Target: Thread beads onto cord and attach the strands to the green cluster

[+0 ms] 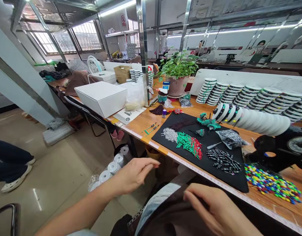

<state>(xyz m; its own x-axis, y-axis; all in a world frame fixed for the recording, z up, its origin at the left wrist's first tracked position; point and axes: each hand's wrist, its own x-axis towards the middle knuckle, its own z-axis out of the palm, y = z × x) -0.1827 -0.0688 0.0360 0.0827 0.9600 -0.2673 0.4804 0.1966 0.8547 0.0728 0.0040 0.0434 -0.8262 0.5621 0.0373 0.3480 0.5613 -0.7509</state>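
Observation:
My left hand (pixel 135 173) hangs in the air in front of the table edge. Its fingers are loosely bent, the thumb a little apart, and nothing shows in them. Above my lap, my right hand (pixel 210 200) is half curled with a gap between thumb and fingers; I see no object there. Beyond both hands lies a black mat (pixel 163 142). On it are small silver beads (pixel 169 134), green and red tube pieces (pixel 189 144), black pieces (pixel 224 160) and a plastic bag (pixel 231 139). Neither hand touches the mat.
Multicoloured beads (pixel 271 183) lie right of the mat, beneath a black machine (pixel 276 150) near white spools (pixel 259 118). Stacked reels (pixel 206 91), a potted plant (pixel 178 85) and a white box (pixel 102 98) stand behind. White rolls (pixel 114 167) are on the floor. Someone's legs (pixel 8 160) show at left.

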